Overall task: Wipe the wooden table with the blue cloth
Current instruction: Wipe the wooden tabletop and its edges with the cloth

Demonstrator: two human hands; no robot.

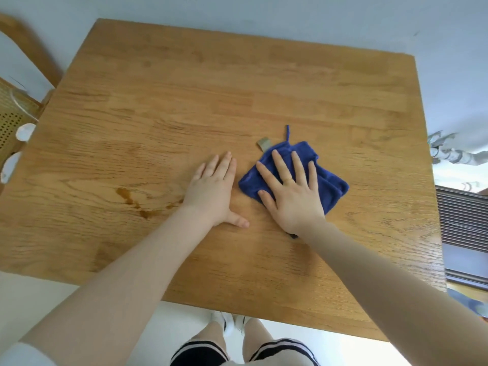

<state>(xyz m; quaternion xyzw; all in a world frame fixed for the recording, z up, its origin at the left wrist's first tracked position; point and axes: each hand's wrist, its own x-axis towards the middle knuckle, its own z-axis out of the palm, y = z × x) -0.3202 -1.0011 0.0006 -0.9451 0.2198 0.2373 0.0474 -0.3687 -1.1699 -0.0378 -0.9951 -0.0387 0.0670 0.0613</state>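
Head view: right hand [290, 191] lies flat with fingers spread on the folded cloth [331, 186], right of center on the table [184, 101], left hand [214, 191] flat and empty just beside it; soft, light cloth likely needs palm pressure.

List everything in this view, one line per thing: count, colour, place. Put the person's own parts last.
wooden table: one, light brown, fills most of the view.
blue cloth: one, folded, right of centre on the table, under the right hand.
cloth tag: one, grey-beige, at the cloth's far left corner.
spill: one brownish wet streak, near-left part of the table.
chair: one, wood with woven panel, left of the table.
left hand: one, flat on bare wood beside the cloth.
right hand: one, ring on a finger, spread flat on the cloth.
shoes: two, white, below the table's near edge.
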